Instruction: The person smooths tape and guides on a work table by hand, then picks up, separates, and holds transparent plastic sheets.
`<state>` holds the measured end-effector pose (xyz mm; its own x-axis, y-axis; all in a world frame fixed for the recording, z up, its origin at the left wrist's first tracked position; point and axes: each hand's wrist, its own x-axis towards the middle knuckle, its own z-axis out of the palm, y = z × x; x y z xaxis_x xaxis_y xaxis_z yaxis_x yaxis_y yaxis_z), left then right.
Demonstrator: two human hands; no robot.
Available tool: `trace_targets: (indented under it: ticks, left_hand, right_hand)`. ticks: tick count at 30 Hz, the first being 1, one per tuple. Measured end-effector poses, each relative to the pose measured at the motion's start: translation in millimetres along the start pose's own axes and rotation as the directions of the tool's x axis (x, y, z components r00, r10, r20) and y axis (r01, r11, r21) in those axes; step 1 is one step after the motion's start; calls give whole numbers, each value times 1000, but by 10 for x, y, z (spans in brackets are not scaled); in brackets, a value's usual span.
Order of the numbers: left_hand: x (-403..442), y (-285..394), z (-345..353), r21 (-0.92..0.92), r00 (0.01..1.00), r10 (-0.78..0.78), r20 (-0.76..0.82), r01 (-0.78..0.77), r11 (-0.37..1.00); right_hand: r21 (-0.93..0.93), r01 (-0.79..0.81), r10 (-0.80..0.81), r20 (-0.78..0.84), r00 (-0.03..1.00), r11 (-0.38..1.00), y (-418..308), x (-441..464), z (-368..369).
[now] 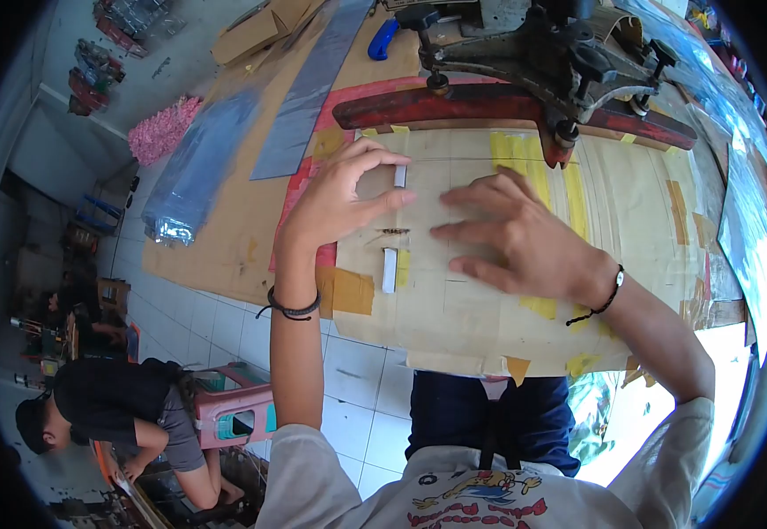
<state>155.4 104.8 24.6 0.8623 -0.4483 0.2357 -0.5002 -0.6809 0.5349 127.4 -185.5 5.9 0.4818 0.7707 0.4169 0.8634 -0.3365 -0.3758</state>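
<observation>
My left hand (353, 183) curves over the board, index finger and thumb at the two ends of a small white strip (400, 176), which they seem to pinch. A second white strip (390, 270) lies nearer to me, beside a bit of yellow tape. Between the two strips a dark slit or mark (392, 231) shows on the board. My right hand (507, 231), slightly blurred, hovers to the right with its fingers spread and nothing in them. Under both hands is a tan, tape-patched cardboard-like board (454, 326) with pencil lines.
A dark metal frame with knobs (560, 70) and a red-edged bar (454, 104) stands at the board's far edge. A blue-handled tool (383, 40) and grey strip (313, 88) lie far left. Clear plastic sheets (203, 167) lie left. Another person (128, 406) sits low at left.
</observation>
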Motion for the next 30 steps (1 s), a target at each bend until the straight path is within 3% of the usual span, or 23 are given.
trace_targets:
  ticks: [7,16,25,30]
  left_hand:
    - [-108,20,-139,-34,954,46,295,-37,999]
    - [-78,-31,-118,-126,961,5,278,31,992]
    - [-90,-42,-146,-87,961,2,275,23,996]
    - [-118,-100,-160,-145,957,9,290,35,989]
  right_hand:
    - [98,158,-162,36,986,983,-84,1,47]
    - [121,136,-139,16,990,983,-81,10,79]
    - [60,177,-177,-9,984,982,-115,22,36]
    - [485,25,39,-122,992,874,-814,-401,-882]
